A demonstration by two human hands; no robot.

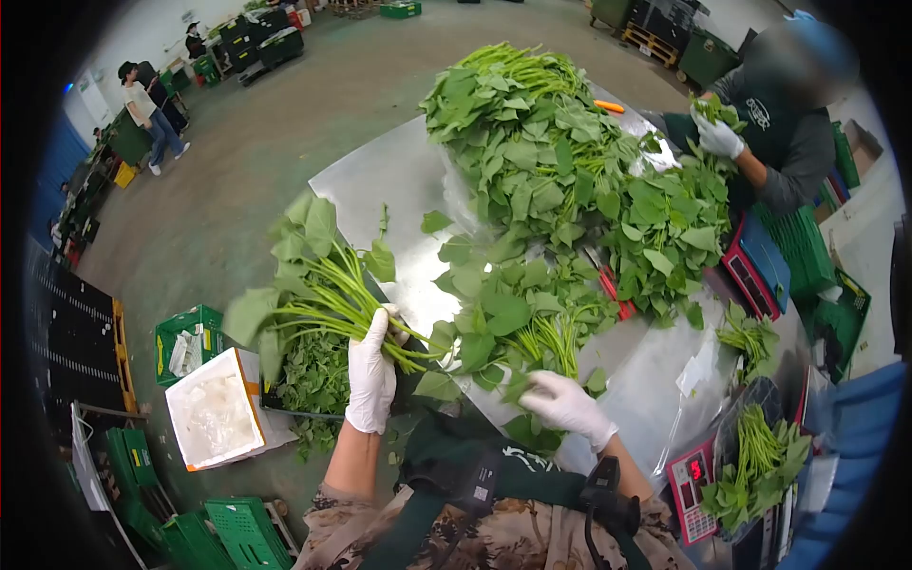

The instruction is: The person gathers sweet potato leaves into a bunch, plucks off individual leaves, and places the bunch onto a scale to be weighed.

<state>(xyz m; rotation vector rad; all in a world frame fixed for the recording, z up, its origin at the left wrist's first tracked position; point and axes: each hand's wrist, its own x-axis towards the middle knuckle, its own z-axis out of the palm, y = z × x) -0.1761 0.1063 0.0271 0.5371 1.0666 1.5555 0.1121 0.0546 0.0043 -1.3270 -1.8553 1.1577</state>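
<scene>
My left hand point(371, 375), in a white glove, is wrapped round the stems of a bunch of sweet potato greens point(328, 302). The leaves fan out to the left, over the table's edge. At the near side of the metal table point(366, 176), my right hand point(570, 410), also gloved, has its fingers bent together beside a loose leaf point(516, 388). Whatever lies between those fingertips is too small to make out. Just beyond it are loose greens point(546, 328) with their stems toward me. A big heap of greens point(532, 142) covers the far part of the table.
A co-worker's gloved hand point(719, 133) holds greens across the table. At right, a bunch point(750, 465) rests on a scale point(693, 484) with red digits. Red-handled scissors or a similar tool point(613, 285) lies among leaves. Below left stand a crate of greens point(318, 375) and a foam box point(214, 413).
</scene>
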